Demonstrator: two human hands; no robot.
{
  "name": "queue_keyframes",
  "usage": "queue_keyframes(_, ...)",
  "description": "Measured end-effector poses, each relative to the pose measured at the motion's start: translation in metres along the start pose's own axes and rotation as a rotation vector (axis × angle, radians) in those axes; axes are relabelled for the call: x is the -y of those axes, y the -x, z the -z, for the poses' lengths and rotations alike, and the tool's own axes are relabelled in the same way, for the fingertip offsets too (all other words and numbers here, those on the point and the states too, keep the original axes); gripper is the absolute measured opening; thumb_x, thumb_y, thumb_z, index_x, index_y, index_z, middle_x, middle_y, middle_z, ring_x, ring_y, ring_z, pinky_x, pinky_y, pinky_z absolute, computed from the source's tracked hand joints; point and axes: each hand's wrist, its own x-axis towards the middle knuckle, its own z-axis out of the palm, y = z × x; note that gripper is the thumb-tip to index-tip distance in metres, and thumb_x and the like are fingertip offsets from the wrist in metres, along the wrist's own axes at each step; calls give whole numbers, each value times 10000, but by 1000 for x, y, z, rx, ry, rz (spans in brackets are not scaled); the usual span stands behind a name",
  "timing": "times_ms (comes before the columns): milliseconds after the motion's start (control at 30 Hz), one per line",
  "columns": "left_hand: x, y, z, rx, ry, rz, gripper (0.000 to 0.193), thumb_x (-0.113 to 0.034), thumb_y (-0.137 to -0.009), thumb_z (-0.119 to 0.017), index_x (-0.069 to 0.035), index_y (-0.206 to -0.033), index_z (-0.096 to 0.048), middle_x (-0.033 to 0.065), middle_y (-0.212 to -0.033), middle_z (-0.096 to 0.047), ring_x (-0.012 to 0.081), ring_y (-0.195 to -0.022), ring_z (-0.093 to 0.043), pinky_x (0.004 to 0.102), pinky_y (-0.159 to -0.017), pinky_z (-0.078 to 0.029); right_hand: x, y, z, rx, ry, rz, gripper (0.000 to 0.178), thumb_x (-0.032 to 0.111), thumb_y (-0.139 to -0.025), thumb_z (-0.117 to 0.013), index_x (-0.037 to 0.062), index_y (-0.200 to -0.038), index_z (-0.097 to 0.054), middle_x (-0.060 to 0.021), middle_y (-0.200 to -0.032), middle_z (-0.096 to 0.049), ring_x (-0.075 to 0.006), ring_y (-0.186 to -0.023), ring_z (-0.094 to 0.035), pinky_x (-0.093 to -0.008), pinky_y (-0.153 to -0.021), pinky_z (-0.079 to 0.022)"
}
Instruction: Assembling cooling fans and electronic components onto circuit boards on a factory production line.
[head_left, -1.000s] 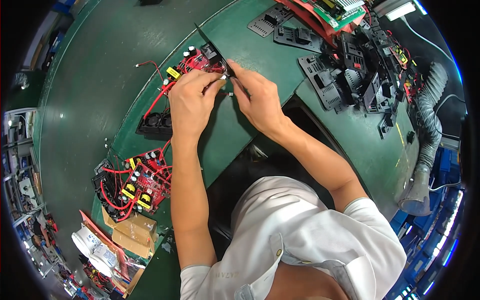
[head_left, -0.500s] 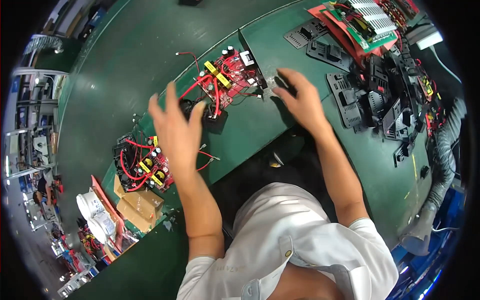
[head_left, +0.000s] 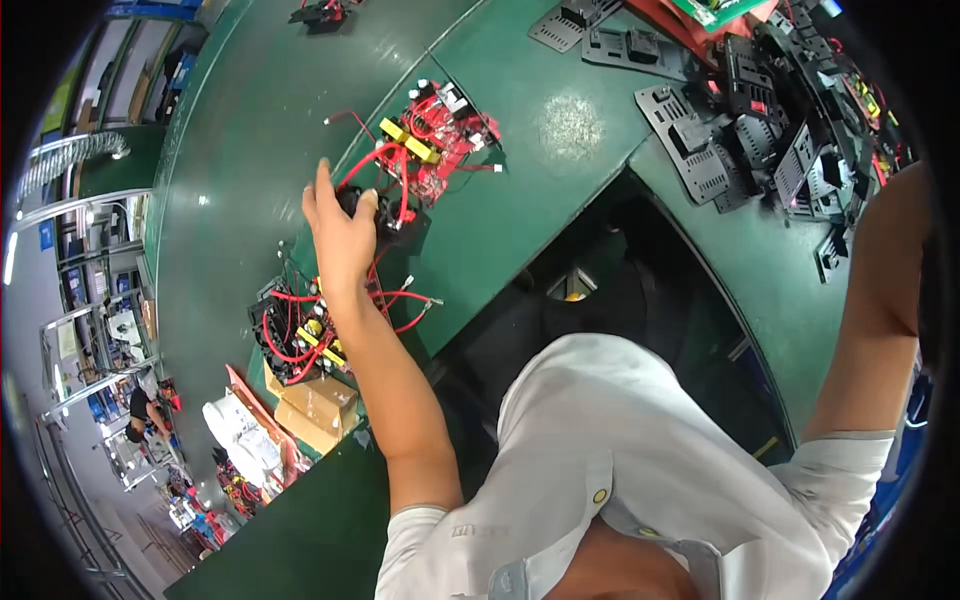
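On the green bench lies a red circuit board (head_left: pixel 437 150) with yellow-wrapped parts, thick red wires and a thin black panel along its far right edge. Its wires lead to a black fan unit (head_left: pixel 351 197) at its near left. My left hand (head_left: pixel 343 235) is around this fan unit, the thumb on one side and the fingers on the other. My right arm (head_left: pixel 870 300) stretches out to the far right, and its hand lies beyond the picture's edge.
Nearer on the left are a second wired board (head_left: pixel 312 330) with a black fan and a cardboard box (head_left: pixel 318 410). Black slotted brackets (head_left: pixel 690 150) pile up on the right. Between bench sections is a dark gap (head_left: pixel 650 260). A small black part (head_left: pixel 322 14) lies at the far edge.
My left hand has closed in on the fan unit. My right hand has left the board's right side and gone out of view to the right. The view has shifted.
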Motion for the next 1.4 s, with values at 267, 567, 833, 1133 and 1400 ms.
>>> queue_keyframes(267,1,-72,42,-74,153,-136,782,-42,-782,-741,-88,-1498,-430,239,-1440,-411,325,-1246,-519,398,-1051,-449,-5,-20,-4,187,-26,-29,272,150,-959,-619,-6,-1176,-670,-85,-1023,-716,-139,-962,-670,-252,-859,-504)
queue_keyframes(567,112,-190,165,-229,92,-20,797,14,-750,-701,-46,-1495,-424,212,-1256,-591,239,-963,-633,345,-836,-535,52,-62,15,259,-8,146,271,137,-952,-618,4,-1181,-672,-71,-1052,-707,-135,-965,-663,-248,-887,-486)
queue_keyframes(833,172,-237,142,-359,-449,256,803,-250,-779,-762,-135,-1497,-421,355,-1530,-250,496,-1346,-415,486,-1099,-414,-52,22,-22,630,211,-38,351,152,-913,-684,-10,-1217,-618,-150,-987,-707,-261,-894,-690,-380,-813,-538)
queue_keyframes(1133,72,-323,34,-70,158,115,818,-447,-881,-705,-151,-1539,-321,223,-1385,-539,400,-1091,-616,466,-905,-517,75,-14,-95,262,-79,979,387,71,-798,-663,82,-1185,-685,-81,-916,-635,-160,-681,-592,-262,-579,-435)
queue_keyframes(1400,64,-377,-25,38,704,248,641,-274,-944,-669,-205,-1512,-382,106,-1299,-582,231,-916,-658,430,-733,-560,58,-5,-78,429,139,958,357,53,-854,-630,114,-1200,-698,-111,-959,-685,-166,-697,-635,-253,-602,-441)
